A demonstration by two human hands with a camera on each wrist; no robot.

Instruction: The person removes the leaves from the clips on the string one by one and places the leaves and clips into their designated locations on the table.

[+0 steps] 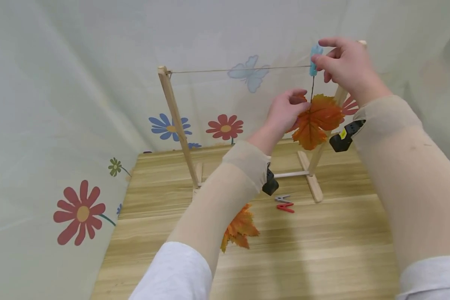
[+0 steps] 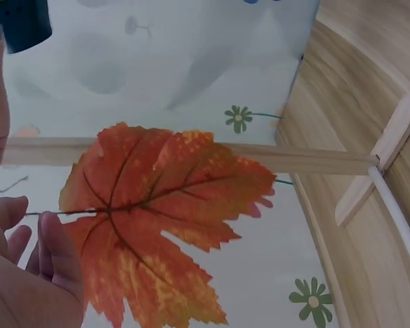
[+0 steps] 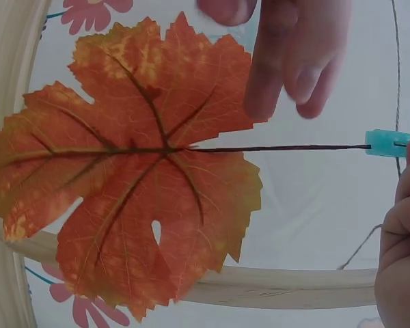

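My right hand (image 1: 346, 64) pinches a light blue clothespin (image 1: 316, 58) at the right part of a thin string (image 1: 217, 70). The clothespin sits across the string, and the dark stem of an orange maple-like leaf (image 3: 123, 154) runs into its lower end. Below the string, the leaf hangs stem up. My left hand (image 1: 283, 111) is beside the leaf's stem and upper left edge. In the right wrist view, the left fingers (image 3: 266, 68) are apart from the stem, loosely bent and holding nothing.
The string spans a wooden frame with a left post (image 1: 178, 125) and a foot (image 1: 310, 179) at right. A grey clothespin (image 1: 282, 198) and a red clothespin (image 1: 285, 207) lie on the wooden table (image 1: 337, 246). Another orange leaf (image 1: 241, 229) lies partly under my left forearm.
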